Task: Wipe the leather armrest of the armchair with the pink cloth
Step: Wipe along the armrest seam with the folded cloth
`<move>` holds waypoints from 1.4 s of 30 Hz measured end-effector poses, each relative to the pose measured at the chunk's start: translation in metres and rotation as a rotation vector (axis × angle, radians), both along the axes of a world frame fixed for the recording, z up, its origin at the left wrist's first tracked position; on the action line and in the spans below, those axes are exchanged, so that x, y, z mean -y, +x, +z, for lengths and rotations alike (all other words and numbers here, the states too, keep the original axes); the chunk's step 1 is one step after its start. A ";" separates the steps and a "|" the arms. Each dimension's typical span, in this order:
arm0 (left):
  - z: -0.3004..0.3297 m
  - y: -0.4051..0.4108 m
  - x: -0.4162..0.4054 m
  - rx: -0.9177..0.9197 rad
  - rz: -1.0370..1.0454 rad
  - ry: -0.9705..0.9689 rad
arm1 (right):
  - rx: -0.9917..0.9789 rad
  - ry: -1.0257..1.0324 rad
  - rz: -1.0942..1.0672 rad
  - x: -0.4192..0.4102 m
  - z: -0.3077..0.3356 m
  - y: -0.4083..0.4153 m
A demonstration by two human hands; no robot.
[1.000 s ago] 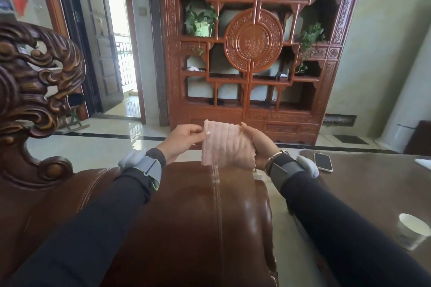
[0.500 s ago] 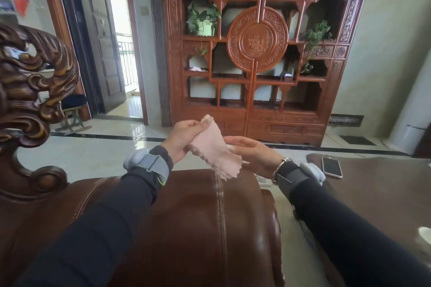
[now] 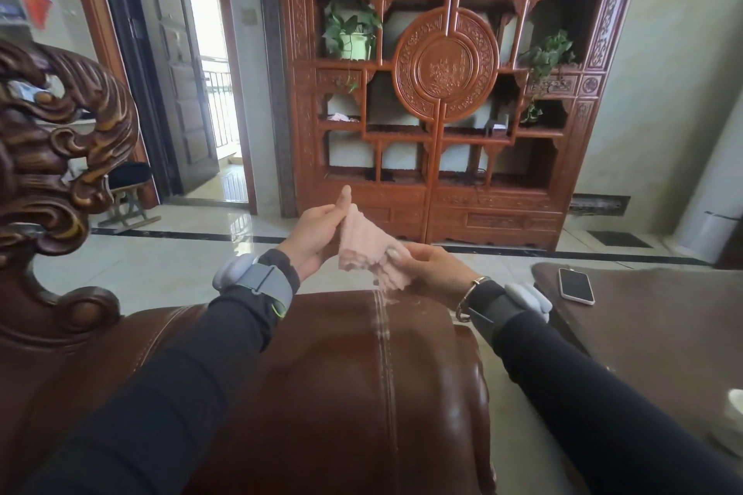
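folding the pink cloth (image 3: 364, 245) down: a second ago you held it spread flat between both hands, now it's bunched into a slanted wad, so you're likely prepping a pad and wiping hasn't begun. your left hand (image 3: 317, 235) pinches its top corner, your right hand (image 3: 432, 267) grips the lower end, thumb on top. it hangs just above the leather armrest (image 3: 362, 374), apparently not touching.

Both hands (image 3: 364, 249) hold pink cloth (image 3: 368, 249) above leather armrest (image 3: 362, 374)
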State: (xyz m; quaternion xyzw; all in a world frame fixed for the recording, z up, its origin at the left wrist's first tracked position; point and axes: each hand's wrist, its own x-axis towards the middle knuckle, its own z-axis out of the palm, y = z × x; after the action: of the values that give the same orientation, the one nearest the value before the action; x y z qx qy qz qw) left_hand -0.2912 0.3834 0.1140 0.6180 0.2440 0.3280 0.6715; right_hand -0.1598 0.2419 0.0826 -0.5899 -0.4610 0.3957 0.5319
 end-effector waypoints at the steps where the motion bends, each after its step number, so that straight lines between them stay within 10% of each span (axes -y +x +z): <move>1: 0.001 0.000 0.002 0.004 -0.003 -0.002 | -0.004 -0.012 0.005 0.002 0.001 0.000; 26: -0.003 -0.005 0.000 -0.230 -0.288 0.147 | -0.926 0.197 -0.064 0.011 0.015 0.026; 42: 0.000 0.005 0.005 0.041 0.034 0.204 | -0.378 0.099 -0.393 0.010 0.026 0.021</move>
State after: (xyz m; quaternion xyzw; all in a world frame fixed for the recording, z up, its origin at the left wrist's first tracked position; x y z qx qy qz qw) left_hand -0.2857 0.3783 0.1140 0.6721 0.2061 0.3750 0.6043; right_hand -0.1387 0.2321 0.1084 -0.5569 -0.2490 0.3653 0.7031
